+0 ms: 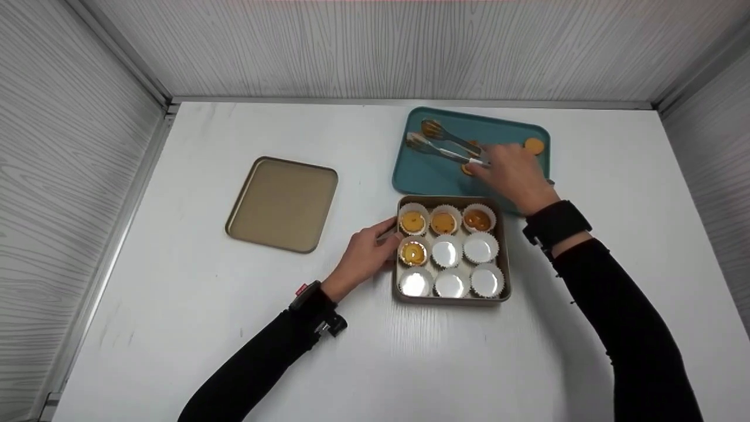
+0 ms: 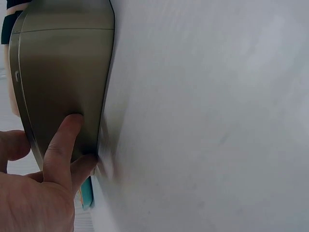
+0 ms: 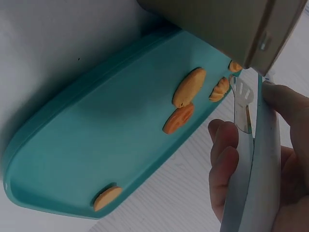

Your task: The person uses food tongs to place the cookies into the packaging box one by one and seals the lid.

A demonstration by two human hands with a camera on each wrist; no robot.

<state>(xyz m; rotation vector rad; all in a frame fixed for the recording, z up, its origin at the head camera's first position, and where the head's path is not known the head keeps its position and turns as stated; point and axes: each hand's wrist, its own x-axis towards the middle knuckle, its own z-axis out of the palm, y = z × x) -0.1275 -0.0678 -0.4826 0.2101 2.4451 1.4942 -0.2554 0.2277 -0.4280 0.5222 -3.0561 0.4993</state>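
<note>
Head view shows the right hand (image 1: 512, 174) gripping metal tongs (image 1: 445, 146) over the teal tray (image 1: 422, 176) near the table's far edge, and the left hand (image 1: 366, 255) with straight fingers against the left wall of the baking tin (image 1: 451, 299) of paper cups. Right wrist view alone reveals four orange biscuits (image 3: 189, 87) on the tray. A tan lid (image 1: 281, 202) lies towards the left edge of the white table (image 1: 205, 340); grey panelled walls (image 1: 58, 146) surround it.

black sleeves (image 1: 621, 328), black wrist straps (image 1: 555, 224) — bare hands (image 1: 363, 256)
</note>
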